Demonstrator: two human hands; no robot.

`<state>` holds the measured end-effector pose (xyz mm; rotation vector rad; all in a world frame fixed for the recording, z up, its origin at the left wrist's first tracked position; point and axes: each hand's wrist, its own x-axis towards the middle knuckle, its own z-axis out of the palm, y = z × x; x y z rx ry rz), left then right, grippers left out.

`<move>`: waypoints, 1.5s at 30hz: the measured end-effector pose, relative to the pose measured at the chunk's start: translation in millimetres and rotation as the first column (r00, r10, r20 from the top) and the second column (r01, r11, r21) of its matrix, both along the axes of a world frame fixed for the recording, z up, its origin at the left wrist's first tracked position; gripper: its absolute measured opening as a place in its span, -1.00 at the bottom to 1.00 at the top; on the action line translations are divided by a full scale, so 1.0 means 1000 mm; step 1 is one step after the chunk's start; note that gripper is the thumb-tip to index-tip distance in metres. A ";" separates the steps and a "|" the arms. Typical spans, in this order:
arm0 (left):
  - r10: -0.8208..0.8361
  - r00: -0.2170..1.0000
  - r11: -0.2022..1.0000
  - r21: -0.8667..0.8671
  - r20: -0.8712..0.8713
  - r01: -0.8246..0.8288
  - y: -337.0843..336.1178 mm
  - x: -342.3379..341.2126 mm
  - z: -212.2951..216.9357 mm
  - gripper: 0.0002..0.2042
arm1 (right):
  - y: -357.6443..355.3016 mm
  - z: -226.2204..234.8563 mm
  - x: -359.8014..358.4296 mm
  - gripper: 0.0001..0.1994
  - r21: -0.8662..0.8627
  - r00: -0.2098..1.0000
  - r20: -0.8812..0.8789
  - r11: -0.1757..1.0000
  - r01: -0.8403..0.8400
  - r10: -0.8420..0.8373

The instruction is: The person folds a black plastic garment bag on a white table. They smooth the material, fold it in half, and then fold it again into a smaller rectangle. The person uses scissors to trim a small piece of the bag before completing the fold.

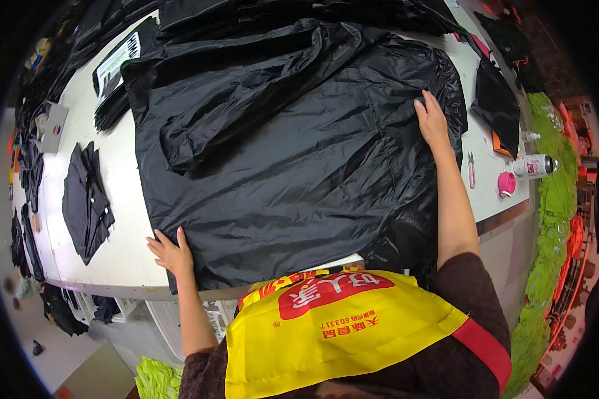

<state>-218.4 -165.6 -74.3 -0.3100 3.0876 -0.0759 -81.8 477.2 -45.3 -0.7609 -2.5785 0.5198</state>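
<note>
A black, shiny garment (313,179) lies spread and wrinkled across the white table (123,156), with one sleeve (213,126) folded over its upper part. At its lower left corner my left hand (173,255) rests with the fingers spread, partly on the fabric's edge and partly over the table. Flat on the garment's right side, near a gathered edge, is my right hand (432,123), its fingers stretched out. Neither hand grips the cloth. The garment's lower right part bunches up near my body, beside my yellow apron (339,332).
Dark fabric pieces (86,203) lie at the left, below a black stack with a white printed sheet (118,63). To the right are small snips (472,169), a pink ring-shaped item (506,183), a bottle (534,165) and a black pouch-like piece (496,106). Green garments (554,179) pile beyond.
</note>
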 end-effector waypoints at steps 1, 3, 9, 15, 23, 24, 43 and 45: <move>-0.147 0.985 0.988 0.042 -0.086 0.151 0.001 0.000 0.004 -0.30 | -0.019 0.011 0.010 -0.36 0.157 0.986 0.146 0.986 0.063 -0.086; -0.324 0.934 0.940 0.066 -0.148 0.336 -0.004 0.004 0.004 -0.32 | -0.073 0.019 0.049 -0.35 0.353 0.868 0.389 0.920 0.167 -0.307; -0.406 0.897 0.907 0.037 -0.175 0.418 0.011 -0.027 -0.011 -0.35 | -0.067 -0.023 0.079 -0.23 0.298 0.748 0.451 0.872 0.387 -0.486; -0.493 0.860 0.864 0.043 -0.135 0.502 0.030 -0.012 0.012 -0.30 | -0.070 -0.007 0.095 -0.27 0.223 0.819 0.409 0.914 0.338 -0.403; -0.474 0.878 0.877 0.052 -0.069 0.478 -0.019 0.059 0.006 -0.29 | -0.103 -0.035 0.216 -0.32 0.088 0.868 0.355 0.936 0.340 -0.348; -0.505 0.858 0.857 0.059 -0.090 0.511 -0.009 0.062 0.011 -0.30 | -0.095 -0.030 0.230 -0.43 -0.344 0.953 -0.019 0.897 0.277 -0.301; -0.930 -0.196 -0.312 0.390 -0.310 0.866 0.271 0.186 -0.003 -0.42 | -0.262 0.021 0.272 -0.58 -0.866 0.106 -0.284 0.208 -0.455 -0.953; -0.929 -0.190 -0.319 0.427 -0.319 0.846 0.272 0.187 -0.005 -0.42 | -0.280 0.062 0.244 -0.63 -0.742 0.260 -0.661 0.666 -0.081 -0.704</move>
